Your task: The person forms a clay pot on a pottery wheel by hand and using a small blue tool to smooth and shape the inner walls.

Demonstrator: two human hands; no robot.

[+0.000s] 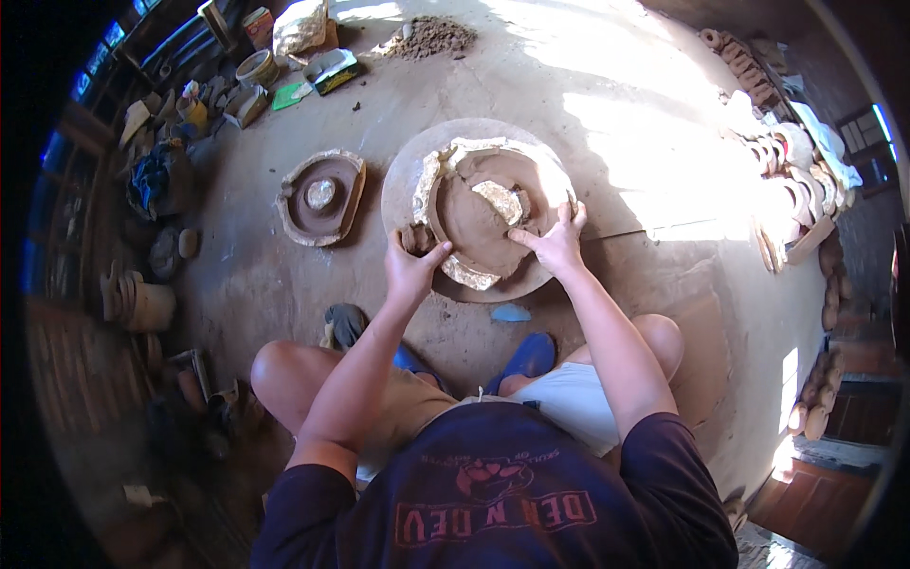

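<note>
In front of me a round plaster mould [471, 276] with a rough, pale, chipped rim lies on a grey disc [402, 174]. Brown clay [471, 224] lines its inside, and a whitish core piece [500, 201] shows near the middle. My left hand [413, 273] is at the mould's left edge, its fingers curled round a dark clay lump [414, 238], its thumb by the rim. On the right side my right hand [556, 245] spans the mould wall. Its thumb presses the clay near the core, while its fingers reach over the rim.
Left of the disc sits a smaller clay-filled mould [322, 229] with a white centre. A blue flat piece [511, 313] lies before my feet. Loose soil [434, 38] is heaped at the back. Curved clay pieces [801, 194] stack at the right; tubs and boxes [248, 102] line the left.
</note>
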